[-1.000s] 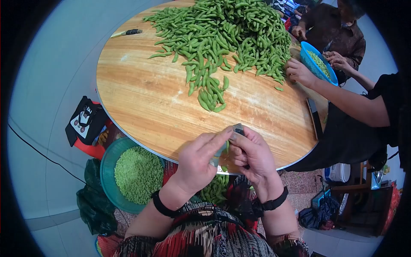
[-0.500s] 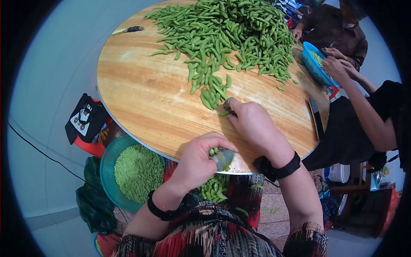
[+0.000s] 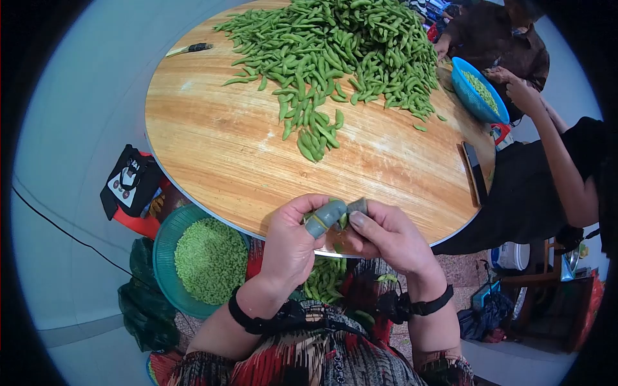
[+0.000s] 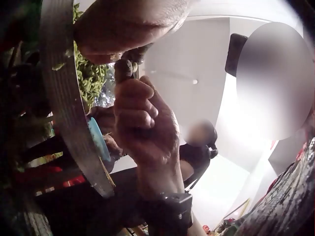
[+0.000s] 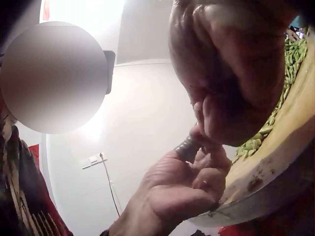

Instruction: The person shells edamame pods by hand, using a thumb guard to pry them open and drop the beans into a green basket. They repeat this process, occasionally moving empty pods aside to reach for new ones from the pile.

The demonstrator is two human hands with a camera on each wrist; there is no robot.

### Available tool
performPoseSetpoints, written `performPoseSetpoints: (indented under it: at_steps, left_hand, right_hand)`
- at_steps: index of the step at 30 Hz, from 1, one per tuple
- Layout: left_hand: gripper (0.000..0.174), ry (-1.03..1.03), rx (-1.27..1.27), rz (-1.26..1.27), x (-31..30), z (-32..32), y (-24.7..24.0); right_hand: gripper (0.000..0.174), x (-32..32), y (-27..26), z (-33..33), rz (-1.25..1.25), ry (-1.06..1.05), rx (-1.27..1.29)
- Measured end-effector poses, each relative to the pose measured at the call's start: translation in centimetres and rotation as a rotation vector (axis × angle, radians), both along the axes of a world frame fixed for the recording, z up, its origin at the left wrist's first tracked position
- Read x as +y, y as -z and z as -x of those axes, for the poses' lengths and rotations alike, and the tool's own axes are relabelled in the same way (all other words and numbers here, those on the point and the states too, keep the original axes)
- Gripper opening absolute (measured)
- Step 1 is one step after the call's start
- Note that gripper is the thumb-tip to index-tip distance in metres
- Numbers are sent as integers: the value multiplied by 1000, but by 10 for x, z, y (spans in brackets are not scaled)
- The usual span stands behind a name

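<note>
Bean shelling, one pod at the fingertips

Item 1: Pod (image 3: pixel 343 220), green, single. It sits between the two hands, near the table edge; whether it has split I cannot tell.
Item 2: Right hand (image 3: pixel 398 243). Closed to a pinch, thumb and finger on the pod. A grey finger cover (image 3: pixel 358 206) shows at its tip.
Item 3: Left hand (image 3: pixel 288 241). Fingers curled, nearly closed round green bits (image 3: pixel 308 217), beans or pod, I cannot tell which. A grey-green finger cover (image 3: pixel 326 217) faces the pod.
Item 4: Pod heap (image 3: pixel 367 58), large, on the far part of the table (image 3: pixel 212 135), with a loose tail running toward the hands.
Item 5: Basket (image 3: pixel 161 260), teal, below the table edge on the left side, holding shelled beans (image 3: pixel 209 257).
Step in hand, as I judge it: opening this pod.
Next move, my reading: I would want the covered fingers to press along the seam and push the beans out, the left hand catching them. Husk aside after that.
Risk: a bean could shoot past the left palm.
</note>
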State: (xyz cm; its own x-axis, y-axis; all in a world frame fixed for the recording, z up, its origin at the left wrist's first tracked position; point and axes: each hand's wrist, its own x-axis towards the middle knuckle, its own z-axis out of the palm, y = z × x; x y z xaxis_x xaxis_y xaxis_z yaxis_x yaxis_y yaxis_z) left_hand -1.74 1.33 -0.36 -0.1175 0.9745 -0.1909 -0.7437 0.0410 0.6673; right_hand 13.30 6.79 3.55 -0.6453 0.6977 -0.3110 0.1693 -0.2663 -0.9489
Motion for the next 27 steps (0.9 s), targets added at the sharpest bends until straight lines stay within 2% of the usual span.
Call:
performPoseSetpoints:
  at_steps: [2, 4, 8, 10, 12, 14, 15, 17, 19, 21, 23, 24, 25, 26, 27]
  left_hand:
    - [13, -21, 44, -30, -1, 0, 0]
    - [12, -23, 58, -24, -1, 0, -1]
    - [11, -83, 163, -37, -2, -2, -1]
    - [11, -98, 215, -47, -1, -3, 3]
    - [11, -113, 264, -56, 0, -4, 7]
    - [10, -91, 418, -95, 1, -4, 10]
    - [10, -91, 418, -95, 1, -2, 8]
    - [11, 176, 86, -81, 1, 7, 3]
    - [10, 244, 26, -150, 2, 14, 7]
    - [10, 313, -36, -220, 2, 14, 8]
    - [11, 160, 243, -199, 1, 6, 5]
    - [11, 160, 242, -200, 1, 4, 5]
    - [13, 101, 362, -176, 2, 2, 5]
    - [16, 42, 482, -149, 2, 2, 5]
    - [16, 45, 480, -148, 2, 2, 4]
  right_hand:
    - [26, -6, -1, -4, 59, -23, -4]
    - [27, -9, 4, -8, 143, -93, 143]
    - [26, -11, 1, -8, 202, -64, 155]
    - [24, -11, 1, -9, 310, -42, 239]
    - [22, -13, 5, -4, 266, 11, 207]
    - [20, -14, 7, -3, 220, 66, 176]
    - [18, -14, 7, -4, 286, 70, 224]
    - [17, -14, 7, -5, 354, 73, 271]
    - [14, -16, 6, -6, 549, 34, 422]
    - [13, -17, 8, -5, 525, 46, 409]
    - [11, -17, 14, -1, 498, 56, 396]
    - [11, -17, 22, 2, 237, 98, 266]
    - [10, -16, 26, 4, -23, 138, 132]
    - [10, -14, 24, 4, -22, 138, 130]
    - [12, -11, 18, 5, 168, 153, 196]
